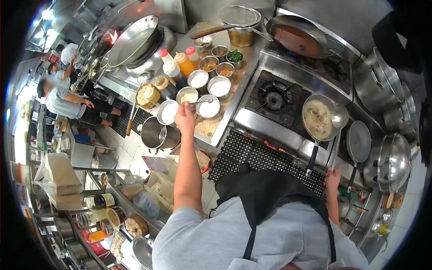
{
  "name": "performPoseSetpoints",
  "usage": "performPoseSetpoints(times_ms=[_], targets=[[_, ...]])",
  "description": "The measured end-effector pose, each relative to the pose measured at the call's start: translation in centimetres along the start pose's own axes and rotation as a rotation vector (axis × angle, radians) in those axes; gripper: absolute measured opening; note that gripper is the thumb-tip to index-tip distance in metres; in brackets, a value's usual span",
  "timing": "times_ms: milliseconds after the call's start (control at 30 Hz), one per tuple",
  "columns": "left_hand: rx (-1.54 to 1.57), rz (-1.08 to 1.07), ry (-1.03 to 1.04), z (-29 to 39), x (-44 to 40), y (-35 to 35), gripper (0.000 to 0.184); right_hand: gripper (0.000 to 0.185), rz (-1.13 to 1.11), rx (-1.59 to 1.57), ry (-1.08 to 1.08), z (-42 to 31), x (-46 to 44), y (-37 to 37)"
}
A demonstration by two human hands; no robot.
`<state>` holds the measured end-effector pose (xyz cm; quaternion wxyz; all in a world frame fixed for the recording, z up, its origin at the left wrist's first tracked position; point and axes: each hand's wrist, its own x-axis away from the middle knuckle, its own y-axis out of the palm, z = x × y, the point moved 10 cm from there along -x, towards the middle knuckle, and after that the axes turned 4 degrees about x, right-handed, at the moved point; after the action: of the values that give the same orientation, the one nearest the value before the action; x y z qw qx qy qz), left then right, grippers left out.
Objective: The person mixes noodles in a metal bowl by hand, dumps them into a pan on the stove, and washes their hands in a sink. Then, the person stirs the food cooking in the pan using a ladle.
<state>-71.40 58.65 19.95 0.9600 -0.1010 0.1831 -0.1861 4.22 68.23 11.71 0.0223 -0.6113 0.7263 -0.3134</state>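
Note:
My left hand (184,118) is closed on the handle of a small metal spoon (201,102). The spoon's bowl lies over a metal bowl of white powder (208,109). Beside it stand other bowls of white powder (198,79) and a bowl with a pale yellow content (187,96). My right hand (333,177) is low at the stove's front edge, with its fingers bent; whether it grips anything is unclear. A frying pan (317,118) with bubbling, foamy liquid sits on the stove, its black handle pointing toward me. A ladle's bowl (339,116) rests at the pan's right side.
Squeeze bottles (184,64) and small bowls of seasonings stand behind the powders. A large pot (157,135) is left of the counter (222,127). An empty pan (358,141) and stacked pots (388,163) are at right. Other people (63,101) stand at far left.

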Motion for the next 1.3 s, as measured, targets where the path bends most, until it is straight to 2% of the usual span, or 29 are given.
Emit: performPoseSetpoints(times_ms=[33,67,133,200,233,267,433,667,833,867,1067,1200,1300], targets=[[0.145,0.039,-0.003,-0.3,0.1,-0.2,0.03,0.018,0.004,-0.025,0.013,-0.1,0.4,-0.3],[0.152,0.066,-0.1,0.3,0.0,-0.6,0.031,0.018,0.008,-0.049,0.027,-0.1,0.7,-0.5],[0.345,0.153,-0.072,0.5,-0.7,0.8,0.031,0.019,0.02,-0.055,0.032,-0.3,1.0,-0.9],[0.169,0.079,-0.027,0.9,-1.5,4.0,0.031,0.021,0.017,-0.064,0.029,-0.3,1.0,-1.0],[-0.041,0.044,0.05,2.4,-1.3,5.3,0.03,0.022,0.011,-0.07,0.025,-0.1,0.7,-1.0],[-0.069,0.011,0.105,0.8,-1.8,7.2,0.029,0.022,0.006,-0.077,0.021,-0.1,0.6,-1.1],[-0.151,0.054,-0.014,-1.5,-1.6,10.2,0.027,0.019,-0.038,-0.128,0.036,-1.6,2.6,-1.2],[0.131,0.142,-0.211,-5.8,-1.3,10.0,0.028,0.019,-0.087,-0.19,0.029,-3.0,5.7,-2.1],[0.078,0.194,-0.392,-8.3,-1.4,8.1,0.03,0.02,-0.188,-0.243,0.061,-4.6,7.7,-1.9],[0.183,0.228,-0.421,-9.0,-1.4,7.8,0.029,0.02,-0.208,-0.249,0.068,-4.9,8.1,-1.8],[0.681,0.322,-0.541,-12.6,-2.0,6.9,0.025,0.02,-0.426,-0.302,0.174,-7.9,10.4,2.3],[0.673,0.324,-0.589,-11.2,-2.6,5.9,0.021,0.021,-0.615,-0.365,0.22,-11.5,12.1,7.5],[0.749,0.287,-0.552,-8.5,-3.3,5.9,0.017,0.022,-0.718,-0.287,0.239,-14.3,12.6,11.6]])
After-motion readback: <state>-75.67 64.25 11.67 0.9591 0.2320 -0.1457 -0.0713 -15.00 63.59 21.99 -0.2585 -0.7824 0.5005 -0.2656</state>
